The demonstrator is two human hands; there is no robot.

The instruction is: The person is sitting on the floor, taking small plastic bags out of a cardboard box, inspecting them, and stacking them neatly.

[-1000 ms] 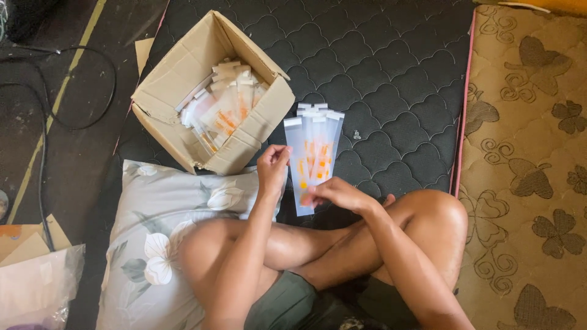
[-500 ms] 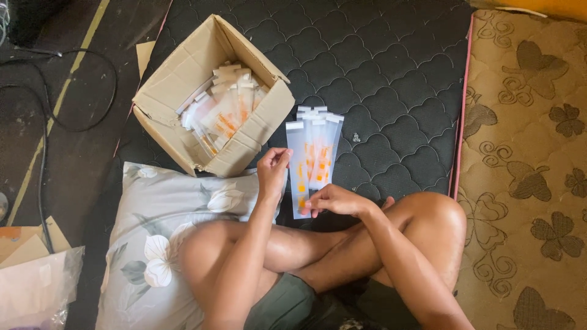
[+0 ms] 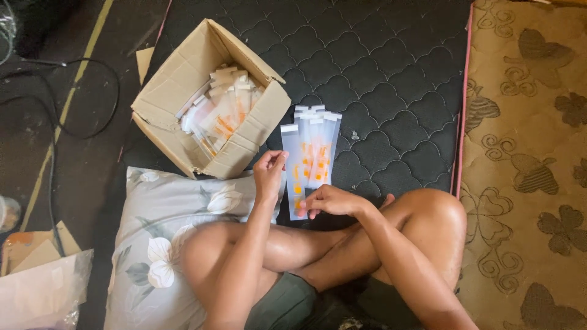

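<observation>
Clear packets (image 3: 310, 153), orange-marked, fanned on dark mat (image 3: 391, 67) | left hand (image 3: 269, 172) pinches one's edge | right hand (image 3: 330, 200) holds bottom ends

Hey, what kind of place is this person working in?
Most likely a room at home, not a workshop: the person sits cross-legged on a dark quilted mattress on the floor, with a floral pillow beside them and an open cardboard box of clear packets. Both hands hold a long clear packet.

Black quilted mattress (image 3: 379, 67), dark floor (image 3: 73, 159)
</observation>
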